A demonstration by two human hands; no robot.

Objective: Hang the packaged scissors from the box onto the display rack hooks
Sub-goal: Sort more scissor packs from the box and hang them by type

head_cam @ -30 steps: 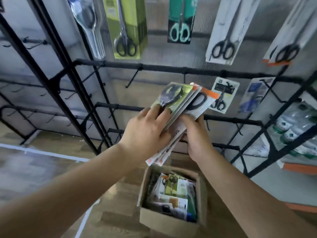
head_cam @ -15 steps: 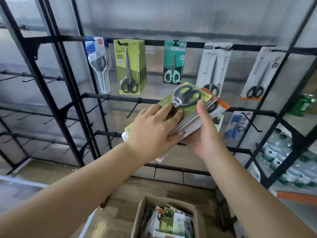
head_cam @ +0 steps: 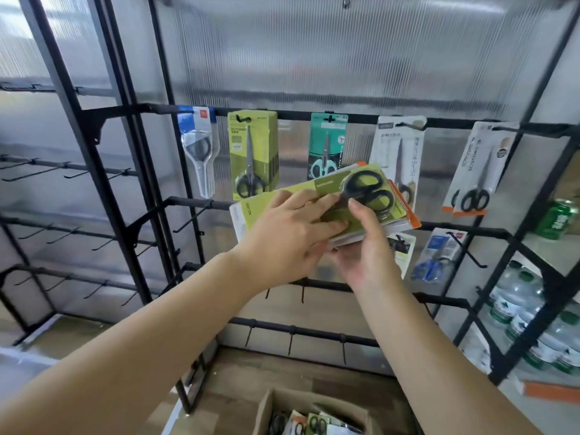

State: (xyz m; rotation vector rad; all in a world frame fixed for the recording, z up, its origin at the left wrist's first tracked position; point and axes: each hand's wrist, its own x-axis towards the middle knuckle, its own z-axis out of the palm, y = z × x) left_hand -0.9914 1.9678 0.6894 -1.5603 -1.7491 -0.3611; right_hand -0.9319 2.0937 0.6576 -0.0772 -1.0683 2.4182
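A: Behind the black display rack (head_cam: 314,116) runs a ribbed translucent wall; from the head view, hung packs line the top bar at twelve o'clock, and the box (head_cam: 310,412) sits at six.

B: And the hands?

A: The right hand (head_cam: 365,255) cradles a stack of packaged scissors (head_cam: 326,199) from beneath, thumb over the top. The left hand (head_cam: 288,237) lies on the green top card, fingers barely curled.

B: Handling?

A: Probably light, stiff card with slick blister fronts; they could slide apart. Pinch one near its hang-hole end.

Bare hooks (head_cam: 188,219) left of hung packs (head_cam: 252,155)
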